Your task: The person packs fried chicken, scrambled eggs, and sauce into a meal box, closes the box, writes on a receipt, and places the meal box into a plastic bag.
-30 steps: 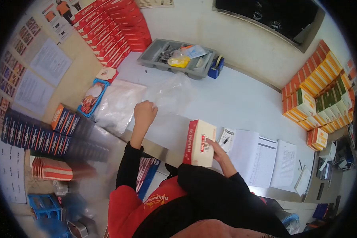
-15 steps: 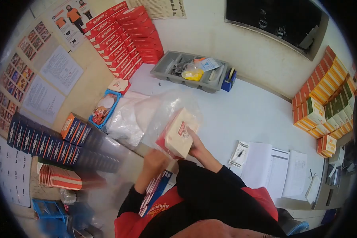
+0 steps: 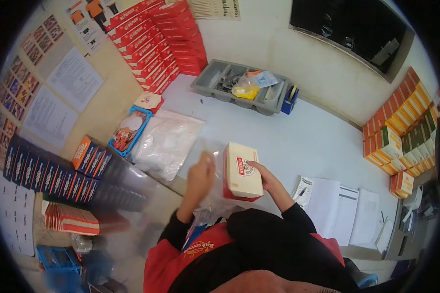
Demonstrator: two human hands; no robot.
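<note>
My right hand (image 3: 268, 178) is wrapped around the right side of a cream and red cardboard food box (image 3: 243, 168), its thumb on the printed lid. To the left of the box, my left hand (image 3: 199, 178) is raised and a little blurred, with fingers curled in on a clear plastic bag (image 3: 214, 193). Thin plastic hangs between that hand and the box, down toward my lap. Whether the bag still reaches around the box's underside is hidden. A flat stack of clear plastic bags (image 3: 168, 141) lies on the table just beyond my left hand.
Tall stacks of red boxes (image 3: 137, 49) stand at the back left, beside a grey divided tray (image 3: 215, 93) and a blue tape dispenser (image 3: 289, 100). Dark blue boxes (image 3: 46, 168) line the left; orange and yellow boxes (image 3: 396, 110) the right. Open papers (image 3: 322, 207) lie at right.
The box has shifted right and turned more upright. The bag that spread behind it has dropped to its lower left. My left hand has risen from below the box to beside it.
</note>
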